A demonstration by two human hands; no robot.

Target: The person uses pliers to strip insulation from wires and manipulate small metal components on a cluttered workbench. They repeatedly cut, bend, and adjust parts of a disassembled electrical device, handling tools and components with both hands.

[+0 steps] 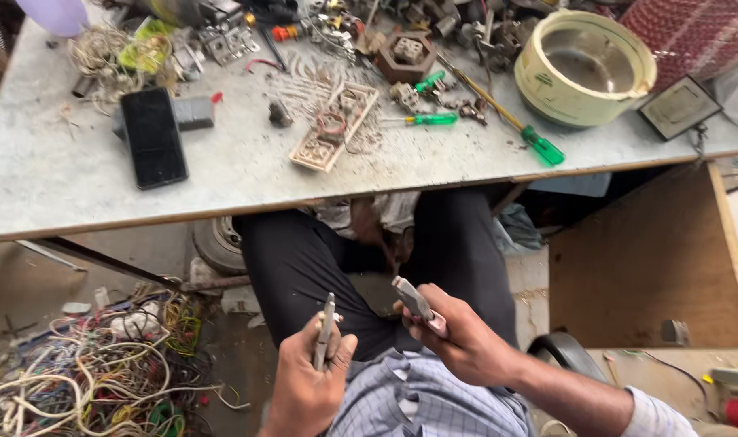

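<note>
The left grip [308,380], low in the frame just left of centre, is closed around a slim grey metal tool [326,330] that stands nearly upright out of the fist; the right grip [458,336], just beside it toward the lower centre, is closed on a short grey-and-pink part [417,305] whose end points up and to the left; the two held pieces are near each other but apart, both above the person's lap, over dark trousers [304,267] and a checked blue shirt [409,396]. Above the hands runs the edge of the grey tabletop [53,178], which fills the upper half of the frame; on it, at upper centre, lies a cream socket strip [335,128] opened up, with a small green screwdriver [426,119] just right of it and a long green-handled screwdriver [539,146] farther right; a black phone [153,136] lies at upper left; a round cream pot housing [583,69] stands at upper right. On the floor at lower left sits a tangle of coloured wires [94,372]; a brown board [652,259] stands at right.
</note>
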